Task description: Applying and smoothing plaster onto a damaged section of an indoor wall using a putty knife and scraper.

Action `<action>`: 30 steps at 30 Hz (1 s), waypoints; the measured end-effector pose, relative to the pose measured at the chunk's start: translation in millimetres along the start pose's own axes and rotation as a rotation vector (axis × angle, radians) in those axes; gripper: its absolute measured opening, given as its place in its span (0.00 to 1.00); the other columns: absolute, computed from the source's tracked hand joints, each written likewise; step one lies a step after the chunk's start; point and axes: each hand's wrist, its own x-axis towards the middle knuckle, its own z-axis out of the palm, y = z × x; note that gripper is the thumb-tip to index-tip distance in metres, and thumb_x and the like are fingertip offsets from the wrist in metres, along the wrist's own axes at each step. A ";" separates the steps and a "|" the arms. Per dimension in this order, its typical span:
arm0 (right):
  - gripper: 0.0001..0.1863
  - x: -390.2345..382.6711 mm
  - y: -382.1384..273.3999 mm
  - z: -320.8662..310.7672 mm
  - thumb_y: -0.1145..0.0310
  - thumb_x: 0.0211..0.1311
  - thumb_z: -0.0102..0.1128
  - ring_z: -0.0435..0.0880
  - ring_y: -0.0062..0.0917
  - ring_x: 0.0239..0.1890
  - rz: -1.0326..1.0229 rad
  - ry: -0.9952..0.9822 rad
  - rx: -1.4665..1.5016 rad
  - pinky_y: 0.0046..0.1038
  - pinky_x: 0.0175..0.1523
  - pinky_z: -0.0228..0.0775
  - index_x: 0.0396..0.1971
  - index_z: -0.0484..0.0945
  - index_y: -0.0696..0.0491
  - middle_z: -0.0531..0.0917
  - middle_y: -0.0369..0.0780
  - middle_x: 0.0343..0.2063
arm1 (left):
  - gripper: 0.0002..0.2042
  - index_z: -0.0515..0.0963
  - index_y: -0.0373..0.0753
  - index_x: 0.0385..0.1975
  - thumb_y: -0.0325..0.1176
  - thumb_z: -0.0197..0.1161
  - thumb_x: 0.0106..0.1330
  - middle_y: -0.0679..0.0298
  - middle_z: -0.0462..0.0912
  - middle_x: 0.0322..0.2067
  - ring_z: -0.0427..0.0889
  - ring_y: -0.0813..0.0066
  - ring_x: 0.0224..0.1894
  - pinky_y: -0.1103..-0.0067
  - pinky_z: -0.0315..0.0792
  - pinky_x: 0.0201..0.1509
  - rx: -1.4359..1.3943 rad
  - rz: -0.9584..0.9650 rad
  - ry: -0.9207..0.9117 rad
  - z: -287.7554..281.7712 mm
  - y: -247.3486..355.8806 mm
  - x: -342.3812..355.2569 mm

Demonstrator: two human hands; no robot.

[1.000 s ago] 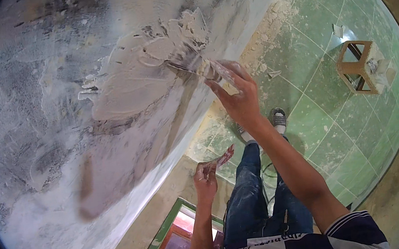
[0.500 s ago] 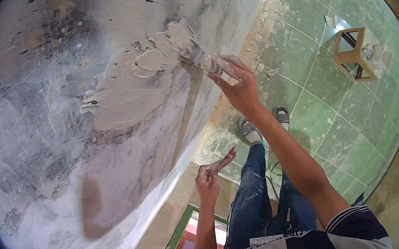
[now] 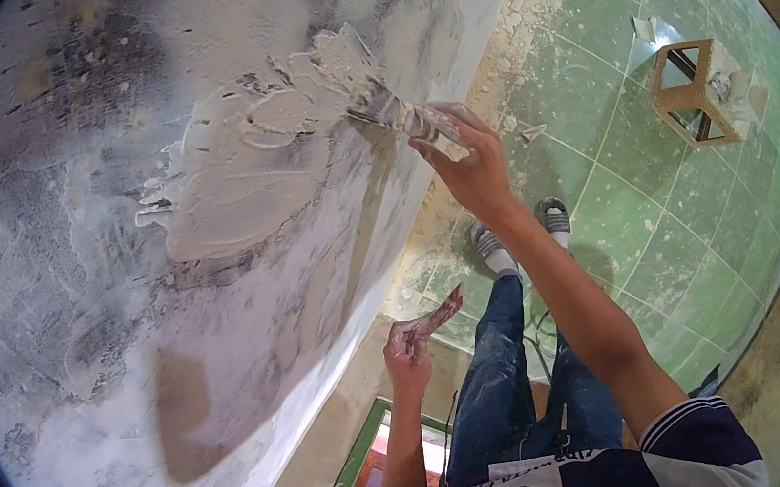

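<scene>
My right hand is closed around the handle of a putty knife, which is caked with pale putty. Its blade rests against the wall, at the right end of a wet, uneven putty patch. Lower down, near my legs, my left hand is closed on a flat, reddish piece smeared with putty. What kind of thing that piece is, I cannot make out. Ridges and thick dabs of putty stand out just left of the blade.
Crumbs of plaster lie along the wall's foot on the green tiled floor. A brown open-sided stand with whitish material stands to the right, by a bright light. A green-framed opening is at lower left. My sandalled feet are below my right arm.
The view has shifted slightly, so the wall patch sits a little farther left. The putty knife stays against the wall at nearly the same spot. My left hand has hardly moved.
</scene>
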 end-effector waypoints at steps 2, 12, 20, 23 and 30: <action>0.20 -15.0 16.3 -4.3 0.79 0.50 0.70 0.83 0.35 0.45 0.014 -0.013 -0.048 0.29 0.50 0.74 0.46 0.81 0.55 0.83 0.42 0.44 | 0.05 0.75 0.32 0.38 0.21 0.59 0.65 0.61 0.81 0.33 0.81 0.77 0.38 0.80 0.74 0.45 -0.200 -0.078 0.022 3.0 -8.3 -0.5; 0.21 0.1 -1.1 -3.2 0.80 0.50 0.70 0.83 0.34 0.44 0.025 0.053 0.086 0.29 0.49 0.75 0.47 0.81 0.55 0.83 0.41 0.44 | 0.04 0.75 0.32 0.38 0.22 0.59 0.66 0.61 0.83 0.32 0.82 0.78 0.37 0.80 0.74 0.45 0.062 0.038 -0.001 -9.0 3.8 3.3; 0.19 -27.3 42.7 -24.0 0.80 0.49 0.70 0.84 0.30 0.44 0.058 -0.035 -0.098 0.28 0.48 0.76 0.45 0.81 0.57 0.83 0.41 0.43 | 0.04 0.74 0.33 0.38 0.22 0.60 0.66 0.60 0.83 0.33 0.82 0.77 0.38 0.80 0.75 0.44 -0.165 -0.050 0.013 -6.3 -3.3 3.3; 0.18 -22.9 32.3 -26.4 0.81 0.49 0.71 0.84 0.29 0.44 0.049 -0.006 -0.066 0.27 0.47 0.77 0.43 0.82 0.57 0.83 0.41 0.43 | 0.04 0.74 0.32 0.37 0.21 0.59 0.65 0.59 0.82 0.33 0.82 0.76 0.38 0.80 0.75 0.44 0.007 -0.014 -0.002 -10.6 9.9 2.7; 0.22 22.0 -69.9 -13.3 0.79 0.47 0.74 0.85 0.32 0.43 -0.241 0.006 0.033 0.28 0.47 0.77 0.46 0.82 0.57 0.84 0.43 0.43 | 0.03 0.76 0.31 0.34 0.19 0.60 0.61 0.59 0.81 0.31 0.79 0.73 0.35 0.77 0.73 0.42 -0.125 -0.062 0.058 -6.5 7.6 1.6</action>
